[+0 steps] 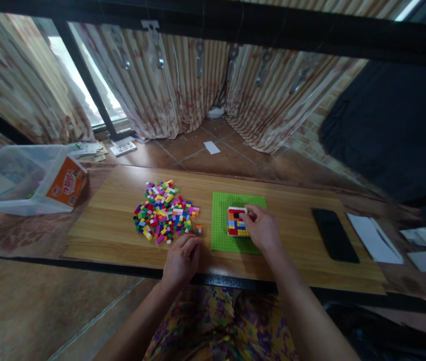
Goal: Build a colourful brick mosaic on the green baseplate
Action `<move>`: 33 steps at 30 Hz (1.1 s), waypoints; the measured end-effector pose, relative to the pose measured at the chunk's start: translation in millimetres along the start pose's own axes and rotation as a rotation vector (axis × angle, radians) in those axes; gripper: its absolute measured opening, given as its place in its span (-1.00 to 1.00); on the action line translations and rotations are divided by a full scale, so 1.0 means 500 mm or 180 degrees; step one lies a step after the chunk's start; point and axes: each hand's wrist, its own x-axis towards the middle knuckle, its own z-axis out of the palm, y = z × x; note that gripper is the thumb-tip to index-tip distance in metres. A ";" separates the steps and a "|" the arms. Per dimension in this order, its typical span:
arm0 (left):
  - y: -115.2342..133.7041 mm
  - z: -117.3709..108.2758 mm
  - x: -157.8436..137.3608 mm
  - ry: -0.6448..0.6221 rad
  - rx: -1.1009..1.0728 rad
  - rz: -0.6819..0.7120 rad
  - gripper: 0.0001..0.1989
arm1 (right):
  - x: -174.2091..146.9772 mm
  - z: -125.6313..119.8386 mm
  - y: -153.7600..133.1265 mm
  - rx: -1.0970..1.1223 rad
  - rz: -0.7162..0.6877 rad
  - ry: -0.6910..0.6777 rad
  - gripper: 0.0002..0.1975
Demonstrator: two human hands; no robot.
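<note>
A small block built of toy building bricks (236, 221) stands on a green studded baseplate (219, 238), with red, white, blue and yellow bricks in its layers. My right hand (262, 228) is closed at its upper right corner, the thumb and fingertips pinched on a brick there; the fingers cover most of that brick. To the left of the baseplate, my left hand (182, 256) rests on the table's near edge, fingers curled into a loose fist. Just beyond it spreads a pile of loose building bricks (164, 215) in many colours.
A wooden board (103, 220) covers the table. On its right lies a black phone (334, 234), beside white paper (374, 238). A clear plastic bin (28, 175) with an orange label stands at the far left. Curtains (168, 90) hang beyond the table.
</note>
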 end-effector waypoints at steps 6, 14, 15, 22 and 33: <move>-0.004 0.004 -0.001 0.0053 0.0058 0.0068 -0.84 | 0.009 -0.008 0.019 0.0425 0.0138 -0.0304 -0.70; 0.003 0.001 -0.001 0.0022 0.0162 0.0069 -0.86 | 0.028 -0.020 0.020 0.0564 0.0311 -0.0639 -0.71; 0.003 0.001 0.000 0.0031 0.0159 0.0067 -0.86 | 0.031 -0.022 0.019 0.0563 0.0320 -0.0684 -0.71; 0.003 0.001 0.001 0.0018 0.0077 0.0095 -0.86 | 0.029 -0.025 0.020 0.0413 0.0166 -0.0730 -0.68; 0.006 -0.013 -0.016 0.0035 -0.0387 0.0289 -0.81 | -0.067 0.022 -0.103 0.0577 -0.0848 -0.0295 -0.78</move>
